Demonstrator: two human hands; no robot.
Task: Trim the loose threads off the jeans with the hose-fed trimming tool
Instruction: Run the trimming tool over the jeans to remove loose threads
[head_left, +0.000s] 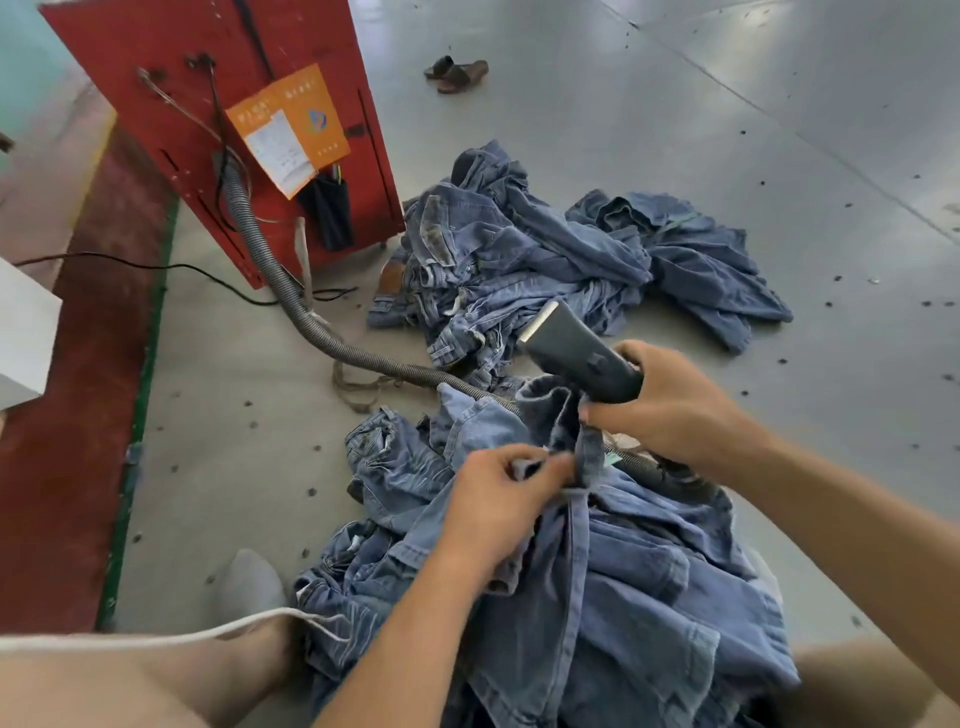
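Observation:
Blue jeans (613, 582) lie bunched over my lap and the floor in front of me. My left hand (498, 499) pinches a fold of the denim near a seam. My right hand (670, 405) grips the grey trimming tool (576, 348) by its handle, and its thumb also touches the fabric edge. The tool's flat blade head points up and to the left, clear of the cloth. A grey ribbed hose (291, 291) runs from the tool across the floor to the red machine (218, 130).
A heap of other blue jeans (545, 260) lies on the grey floor beyond my hands. A black cable (156, 267) crosses the floor at left. Sandals (457, 73) sit far back. Thread scraps dot the floor. My socked foot (249, 582) is at lower left.

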